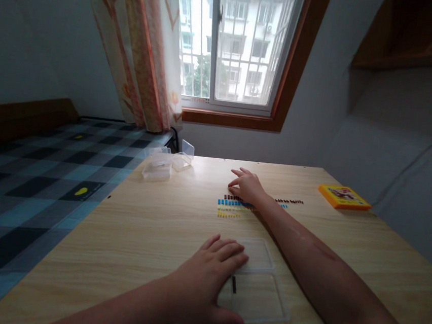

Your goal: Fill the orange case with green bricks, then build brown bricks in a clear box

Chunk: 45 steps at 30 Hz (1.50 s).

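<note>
My left hand [208, 278] lies flat with fingers spread on the near edge of a clear plastic box [261, 288] that lies open on the wooden table [148, 227]; one small dark piece [234, 284] sits inside it. My right hand [246, 185] reaches forward, fingers bent down onto a row of small dark brown pieces [290, 201]. Below that row lie a row of blue pieces [229, 202] and a row of yellow pieces [228, 214]. Whether the right fingers pinch a piece is hidden.
Several clear plastic boxes [162, 164] stand at the table's far left corner. A flat yellow box [343, 196] lies at the far right. A bed with a checked cover [38, 185] adjoins the table's left side. A window and curtain are behind.
</note>
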Available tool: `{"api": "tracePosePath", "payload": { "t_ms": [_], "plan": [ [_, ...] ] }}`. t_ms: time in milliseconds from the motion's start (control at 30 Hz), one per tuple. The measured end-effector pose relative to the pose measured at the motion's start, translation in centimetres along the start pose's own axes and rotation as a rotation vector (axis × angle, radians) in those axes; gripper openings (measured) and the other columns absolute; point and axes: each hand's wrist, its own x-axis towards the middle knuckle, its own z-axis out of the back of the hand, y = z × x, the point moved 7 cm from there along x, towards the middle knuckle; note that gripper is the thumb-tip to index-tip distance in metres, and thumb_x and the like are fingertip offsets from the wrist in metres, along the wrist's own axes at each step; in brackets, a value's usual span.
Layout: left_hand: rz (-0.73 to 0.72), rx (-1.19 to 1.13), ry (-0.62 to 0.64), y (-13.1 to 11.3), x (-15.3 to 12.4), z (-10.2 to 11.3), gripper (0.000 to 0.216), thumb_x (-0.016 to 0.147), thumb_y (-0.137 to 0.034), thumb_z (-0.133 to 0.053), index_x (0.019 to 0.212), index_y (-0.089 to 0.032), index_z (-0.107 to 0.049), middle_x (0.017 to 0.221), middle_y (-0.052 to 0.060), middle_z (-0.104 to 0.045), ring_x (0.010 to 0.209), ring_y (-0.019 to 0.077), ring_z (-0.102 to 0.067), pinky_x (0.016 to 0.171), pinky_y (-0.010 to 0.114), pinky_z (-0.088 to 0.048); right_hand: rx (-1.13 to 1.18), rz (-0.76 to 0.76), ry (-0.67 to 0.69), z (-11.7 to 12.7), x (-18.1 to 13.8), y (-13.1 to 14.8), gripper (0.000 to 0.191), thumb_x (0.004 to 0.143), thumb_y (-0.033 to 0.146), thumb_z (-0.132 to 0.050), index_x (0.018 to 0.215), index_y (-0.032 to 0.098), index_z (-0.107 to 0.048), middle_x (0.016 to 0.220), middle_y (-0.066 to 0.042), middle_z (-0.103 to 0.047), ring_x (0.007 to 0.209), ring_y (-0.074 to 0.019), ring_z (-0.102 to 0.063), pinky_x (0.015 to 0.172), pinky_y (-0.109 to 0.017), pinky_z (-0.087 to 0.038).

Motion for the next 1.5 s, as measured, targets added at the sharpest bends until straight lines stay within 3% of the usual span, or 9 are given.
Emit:
{"api": "tracePosePath", "payload": {
  "t_ms": [400,600,700,767,900,1000,1200,1333,1500],
  "plan": [
    [0.002,0.004,0.0,-0.1,0.0,0.1,0.097,0.073,-0.078,-0.07,0.151,-0.023,-0.052,0.158,0.014,-0.049,0.146,0.0387,-0.042,0.127,0.061,-0.017,-0.022,0.014,-0.047,1.5,-0.5,0.6,0.011,0.089,0.028,-0.074,0.091,0.027,-0.084,0.128,-0.005,-0.074,0.122,-0.0301,-0.061,0.103,-0.047,-0.045],
    [0.001,0.034,0.017,0.0,0.2,-0.1,0.099,0.073,-0.078,-0.07,0.151,-0.02,-0.051,0.158,0.016,-0.048,0.147,0.0391,-0.041,0.126,0.062,-0.018,0.035,0.0,-0.195,9.3,-2.4,0.4,0.017,0.096,0.029,-0.068,0.101,0.023,-0.082,0.117,-0.008,-0.077,0.11,-0.0275,-0.064,0.098,-0.044,-0.047],
    [-0.009,0.042,0.016,-0.1,0.4,-0.1,0.099,0.073,-0.078,-0.07,0.15,-0.019,-0.052,0.157,0.018,-0.049,0.146,0.0402,-0.043,0.126,0.063,-0.019,0.168,0.118,-0.232,13.6,-7.0,2.4,0.016,0.096,0.03,-0.068,0.098,0.022,-0.082,0.103,-0.007,-0.078,0.094,-0.0219,-0.068,0.09,-0.038,-0.048],
    [-0.022,0.048,0.01,-0.2,0.6,0.0,0.098,0.073,-0.078,-0.069,0.149,-0.018,-0.052,0.157,0.018,-0.049,0.146,0.0403,-0.043,0.126,0.063,-0.018,0.254,0.217,-0.148,14.7,-11.1,4.8,0.013,0.094,0.03,-0.071,0.096,0.023,-0.081,0.097,-0.004,-0.078,0.089,-0.0192,-0.068,0.085,-0.034,-0.048],
    [-0.051,0.059,0.006,-0.4,0.7,0.0,0.094,0.076,-0.078,-0.067,0.149,-0.02,-0.052,0.156,0.018,-0.049,0.146,0.0392,-0.043,0.125,0.062,-0.02,0.318,0.34,0.132,12.4,-18.6,9.5,0.01,0.094,0.025,-0.07,0.096,0.024,-0.08,0.089,-0.001,-0.075,0.085,-0.0169,-0.065,0.078,-0.03,-0.046],
    [-0.053,0.065,0.004,-0.4,0.8,0.0,0.094,0.075,-0.078,-0.068,0.147,-0.02,-0.053,0.155,0.018,-0.05,0.145,0.0394,-0.044,0.125,0.062,-0.02,0.228,0.371,0.208,9.5,-20.9,11.2,0.011,0.091,0.02,-0.07,0.083,0.022,-0.077,0.084,-0.001,-0.073,0.08,-0.0173,-0.062,0.076,-0.032,-0.043],
    [-0.067,0.078,0.001,-0.3,0.8,0.0,0.093,0.077,-0.076,-0.068,0.147,-0.017,-0.053,0.155,0.02,-0.05,0.145,0.0396,-0.044,0.124,0.063,-0.021,0.098,0.389,0.214,6.6,-20.8,11.2,0.019,0.089,0.021,-0.07,0.071,0.019,-0.069,0.084,-0.002,-0.072,0.077,-0.0181,-0.057,0.074,-0.033,-0.039],
    [-0.075,0.074,-0.008,-0.4,0.9,0.0,0.093,0.077,-0.075,-0.068,0.147,-0.016,-0.053,0.154,0.02,-0.05,0.144,0.0399,-0.044,0.124,0.063,-0.022,0.113,0.41,0.14,7.2,-21.5,10.7,0.012,0.093,0.025,-0.068,0.083,0.02,-0.072,0.086,-0.002,-0.072,0.077,-0.0184,-0.056,0.073,-0.033,-0.038],
    [-0.09,0.074,-0.033,-0.4,0.7,0.0,0.092,0.076,-0.075,-0.069,0.146,-0.018,-0.053,0.152,0.019,-0.053,0.143,0.0398,-0.046,0.124,0.062,-0.023,0.131,0.504,0.108,7.9,-22.3,10.4,0.023,0.101,0.024,-0.056,0.088,0.022,-0.075,0.081,-0.002,-0.068,0.072,-0.0168,-0.054,0.071,-0.032,-0.036]
  ]
}}
